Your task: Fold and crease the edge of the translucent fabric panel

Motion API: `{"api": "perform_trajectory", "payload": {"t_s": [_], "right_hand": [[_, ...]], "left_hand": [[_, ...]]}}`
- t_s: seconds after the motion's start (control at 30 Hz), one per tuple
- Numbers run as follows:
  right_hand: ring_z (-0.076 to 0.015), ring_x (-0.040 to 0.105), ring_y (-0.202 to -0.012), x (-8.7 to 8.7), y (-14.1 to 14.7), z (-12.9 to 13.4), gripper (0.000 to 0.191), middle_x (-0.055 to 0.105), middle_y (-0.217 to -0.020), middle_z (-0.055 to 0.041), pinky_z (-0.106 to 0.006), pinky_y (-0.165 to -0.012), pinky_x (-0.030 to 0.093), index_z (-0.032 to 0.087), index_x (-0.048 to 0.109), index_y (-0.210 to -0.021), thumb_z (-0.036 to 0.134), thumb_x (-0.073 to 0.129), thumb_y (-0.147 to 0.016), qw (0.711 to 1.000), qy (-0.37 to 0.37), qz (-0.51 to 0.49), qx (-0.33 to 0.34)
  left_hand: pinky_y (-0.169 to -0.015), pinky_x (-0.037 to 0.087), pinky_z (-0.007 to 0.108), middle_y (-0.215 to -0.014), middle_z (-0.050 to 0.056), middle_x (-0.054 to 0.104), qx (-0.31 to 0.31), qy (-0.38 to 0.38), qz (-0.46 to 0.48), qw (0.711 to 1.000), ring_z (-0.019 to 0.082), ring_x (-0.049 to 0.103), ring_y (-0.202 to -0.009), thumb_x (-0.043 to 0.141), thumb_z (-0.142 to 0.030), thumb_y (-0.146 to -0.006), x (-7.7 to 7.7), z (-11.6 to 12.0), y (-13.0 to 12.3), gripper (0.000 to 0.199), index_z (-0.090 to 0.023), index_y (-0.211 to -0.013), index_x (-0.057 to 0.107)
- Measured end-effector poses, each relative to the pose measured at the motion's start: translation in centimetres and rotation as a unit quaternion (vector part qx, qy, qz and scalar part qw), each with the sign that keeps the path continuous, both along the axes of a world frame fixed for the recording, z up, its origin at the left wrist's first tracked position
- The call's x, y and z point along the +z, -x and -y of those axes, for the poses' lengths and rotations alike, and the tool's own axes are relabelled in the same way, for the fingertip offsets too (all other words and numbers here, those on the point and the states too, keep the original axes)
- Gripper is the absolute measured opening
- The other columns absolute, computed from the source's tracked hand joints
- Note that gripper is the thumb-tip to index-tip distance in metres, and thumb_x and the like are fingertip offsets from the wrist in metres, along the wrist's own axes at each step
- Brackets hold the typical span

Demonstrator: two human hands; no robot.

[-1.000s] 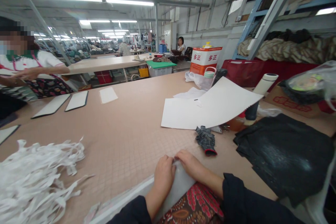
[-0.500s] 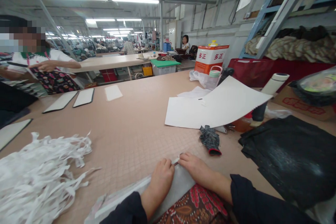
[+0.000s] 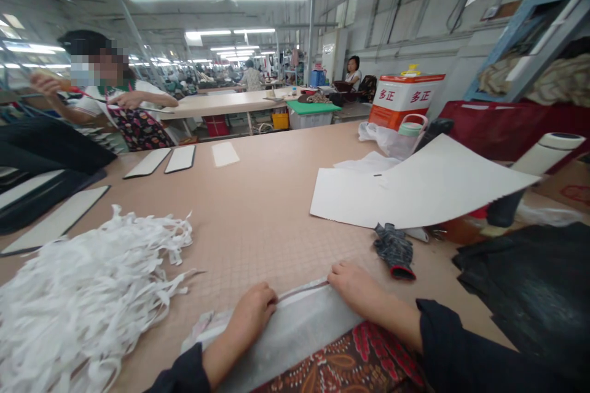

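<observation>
A pale grey sheet (image 3: 302,322) lies on the tan table in front of me, its far edge folded over in a narrow strip with a thin brownish line. My left hand (image 3: 253,308) has its fingers curled down on that edge at the left. Farther right, my right hand (image 3: 351,285) grips the same edge, fingertips pressed together. A stretch of the folded edge shows between the two hands. Nearest my body, under my right forearm, is brown fabric (image 3: 332,362) with a red and orange floral pattern. My left fingertips are partly hidden.
White fabric strips (image 3: 87,295) are heaped at left. A grey knit glove (image 3: 394,249) lies beyond my right hand, before a large white sheet (image 3: 405,187). Black sheets (image 3: 530,288) are stacked at right. Black-edged white panels (image 3: 147,163) lie far left, near a co-worker (image 3: 138,104).
My left hand has slid left along the sheet's edge, away from my right hand, which keeps its place on it. My view has turned left. The co-worker has raised an arm.
</observation>
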State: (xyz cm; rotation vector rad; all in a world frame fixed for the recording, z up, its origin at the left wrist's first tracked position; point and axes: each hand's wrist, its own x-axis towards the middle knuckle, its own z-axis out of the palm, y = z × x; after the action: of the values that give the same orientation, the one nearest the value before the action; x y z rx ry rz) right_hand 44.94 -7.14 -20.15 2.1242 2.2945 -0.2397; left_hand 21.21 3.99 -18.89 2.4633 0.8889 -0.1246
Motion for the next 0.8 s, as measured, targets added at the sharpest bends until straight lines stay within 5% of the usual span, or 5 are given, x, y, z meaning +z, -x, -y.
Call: {"api": "perform_trajectory", "payload": {"t_s": [0.23, 0.37, 0.63, 0.8], "right_hand": [[-0.0188, 0.051, -0.082, -2.3, 6.1, -1.8, 0.016, 0.058, -0.088, -0.0054, -0.03, -0.072, 0.039, 0.017, 0.058, -0.088, 0.008, 0.046, -0.082, 0.992, -0.089, -0.06, 0.063], [-0.02, 0.05, -0.087, -2.7, 6.0, -0.8, 0.015, 0.058, -0.091, -0.006, -0.032, -0.076, 0.04, 0.017, 0.057, -0.095, 0.012, 0.049, -0.083, 0.984, -0.115, -0.068, 0.115], [-0.0205, 0.052, -0.09, -1.5, -2.0, 2.8, 0.028, 0.06, -0.095, -0.0092, -0.032, -0.08, 0.039, 0.017, 0.059, -0.097, 0.003, 0.042, -0.08, 0.996, -0.064, -0.046, 0.042], [-0.0196, 0.054, -0.079, -0.7, 2.7, -0.9, 0.026, 0.061, -0.085, -0.0086, -0.03, -0.07, 0.04, 0.015, 0.061, -0.082, -0.001, 0.041, -0.077, 0.999, -0.01, -0.02, 0.027]], "left_hand": [[-0.072, 0.039, 0.028, -0.087, 0.003, 0.057, -0.091, -0.167, -0.021, 0.982, 0.017, 0.049, -0.083, 0.043, -0.013, -0.085, -1.7, 1.6, 0.5, 0.017, -0.017, -0.083, 0.059], [-0.073, 0.04, 0.029, -0.091, 0.005, 0.057, -0.144, -0.219, -0.025, 0.965, 0.018, 0.048, -0.083, 0.045, -0.011, -0.084, -2.2, 2.0, 1.1, 0.015, -0.017, -0.09, 0.057], [-0.073, 0.038, 0.023, -0.086, 0.002, 0.057, -0.008, -0.055, -0.032, 0.998, 0.014, 0.051, -0.082, 0.042, -0.012, -0.081, -0.3, -0.3, 5.1, 0.019, -0.018, -0.081, 0.06], [-0.073, 0.038, 0.022, -0.084, 0.001, 0.057, 0.032, -0.038, -0.001, 0.999, 0.013, 0.052, -0.08, 0.042, -0.011, -0.079, 0.2, -0.4, 7.3, 0.02, -0.018, -0.078, 0.061]]}}
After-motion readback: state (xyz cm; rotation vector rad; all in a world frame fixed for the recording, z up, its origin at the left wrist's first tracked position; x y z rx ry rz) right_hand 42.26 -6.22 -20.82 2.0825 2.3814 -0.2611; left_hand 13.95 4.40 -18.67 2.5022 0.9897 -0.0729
